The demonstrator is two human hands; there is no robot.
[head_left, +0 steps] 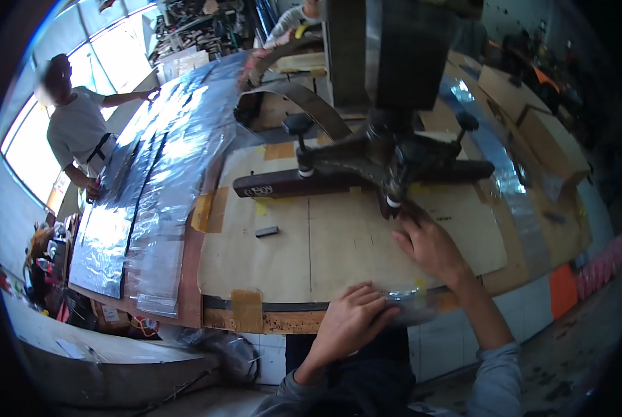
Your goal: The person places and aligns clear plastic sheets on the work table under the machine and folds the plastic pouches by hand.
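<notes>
A dark metal press head with spreading arms (387,156) stands over a pale board (276,260) marked with thin lines. Under it, a long dark bar (297,182) with chalk writing lies across the board. My right hand (429,243) reaches to the white-tipped foot (394,202) of the press, forefinger stretched to its base and thumb apart. At the near edge, my left hand (350,321) is closed, fingers bent together, beside a blurred clear plastic piece (412,306); what it grips is hidden. A small dark block (267,231) lies left on the board.
Shiny plastic-covered sheets (161,229) spread over the left of the table, where a person (82,125) stands. Another person (297,21) is behind the press. Curved strips (304,104) lie beyond the bar. Cardboard pieces (544,139) are at the right.
</notes>
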